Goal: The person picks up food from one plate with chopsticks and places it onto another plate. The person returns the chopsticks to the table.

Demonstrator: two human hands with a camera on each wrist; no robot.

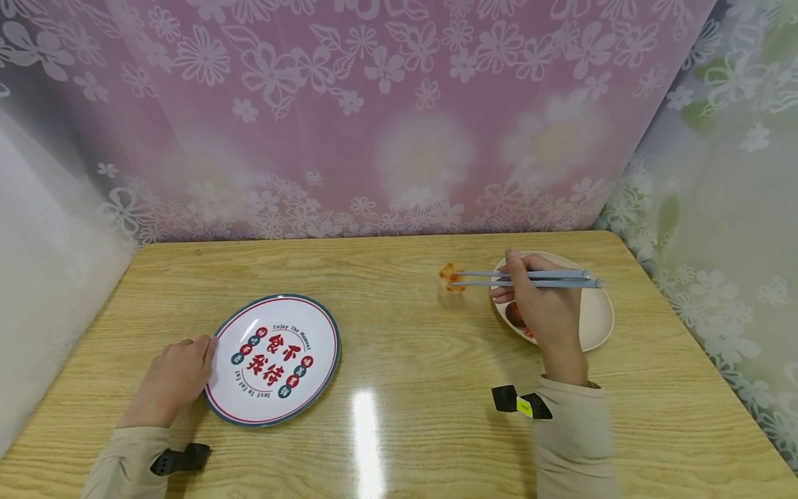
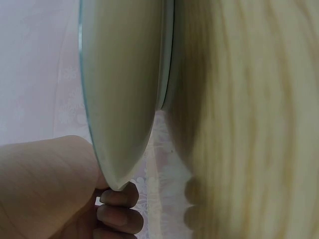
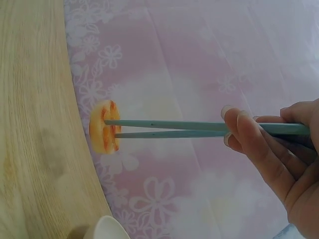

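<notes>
My right hand (image 1: 544,301) holds a pair of pale blue chopsticks (image 3: 169,124). Their tips pinch a small round golden food piece with orange-red spots (image 1: 451,278), held above the table to the left of a cream plate (image 1: 598,319). Part of that plate is hidden under the hand, which hovers over it; a dark brown round piece (image 1: 515,314) and something red show inside. At the left, my left hand (image 1: 177,374) grips the rim of a white plate (image 1: 249,409) with red Chinese characters and a teal edge. Its fingers curl under the rim in the left wrist view.
The wooden table (image 1: 399,360) ends at the back against a pink flowered curtain (image 1: 374,138). Pale flowered cloth (image 1: 736,208) hangs along the right side. A bright light reflection lies on the table's front middle.
</notes>
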